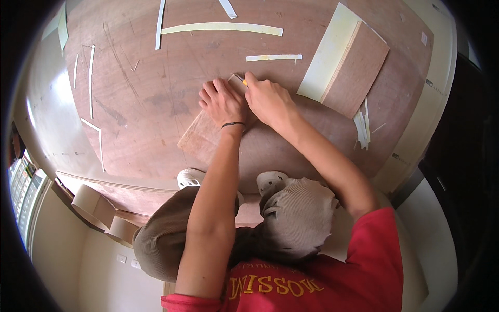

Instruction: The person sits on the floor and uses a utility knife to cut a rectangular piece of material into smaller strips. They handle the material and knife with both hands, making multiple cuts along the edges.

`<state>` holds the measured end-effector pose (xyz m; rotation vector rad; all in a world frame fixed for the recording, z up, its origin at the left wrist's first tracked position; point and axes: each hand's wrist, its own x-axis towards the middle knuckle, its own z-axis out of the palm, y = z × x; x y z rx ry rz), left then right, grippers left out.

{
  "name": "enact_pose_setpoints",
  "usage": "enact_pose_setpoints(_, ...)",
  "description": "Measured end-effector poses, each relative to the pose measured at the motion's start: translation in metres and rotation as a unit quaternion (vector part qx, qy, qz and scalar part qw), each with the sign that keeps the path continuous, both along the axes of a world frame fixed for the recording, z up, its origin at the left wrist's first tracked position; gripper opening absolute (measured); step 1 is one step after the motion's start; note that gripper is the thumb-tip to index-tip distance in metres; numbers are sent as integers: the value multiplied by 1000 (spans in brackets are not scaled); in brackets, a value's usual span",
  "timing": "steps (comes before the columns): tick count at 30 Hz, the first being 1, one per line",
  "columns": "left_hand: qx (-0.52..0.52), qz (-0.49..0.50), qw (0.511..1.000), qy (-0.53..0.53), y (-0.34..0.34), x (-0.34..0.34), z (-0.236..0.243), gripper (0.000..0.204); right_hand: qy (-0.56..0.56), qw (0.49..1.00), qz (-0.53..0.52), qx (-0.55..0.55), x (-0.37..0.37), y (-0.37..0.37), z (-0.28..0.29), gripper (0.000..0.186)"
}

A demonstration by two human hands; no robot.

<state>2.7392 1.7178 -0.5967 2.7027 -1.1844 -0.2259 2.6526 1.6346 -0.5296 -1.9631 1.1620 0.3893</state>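
Note:
My left hand (223, 104) presses down with its fingers spread and bent on a short wooden board (199, 133). The board lies slanted on the large brown plywood sheet (156, 78), partly hidden under the hand and wrist. Right beside it, my right hand (269, 101) is closed around a slim utility knife, whose yellow part (245, 82) shows at the fingers. Its dark, thin front end (238, 77) points at the far end of the board, near my left fingertips. Most of the handle is hidden in the hand.
At the right, a second wooden board (358, 70) rests along a cream-white sheet (328, 54), with thin offcuts (362, 127) by its near corner. Pale strips (223, 28) lie at the far side, others (92, 83) at the left. My shoes (191, 178) stand at the near edge.

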Motion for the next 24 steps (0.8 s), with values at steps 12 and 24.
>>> enact_pose_setpoints(12, 12, -8, 1000, -10, 1, 2, 2, 17, 30, 999, 15, 26, -41, 20, 11, 23)
enact_pose_setpoints(24, -37, -23, 998, -47, 3, -2, -3, 16, 95, 995, -8, 29, -117, 65, 21, 23)
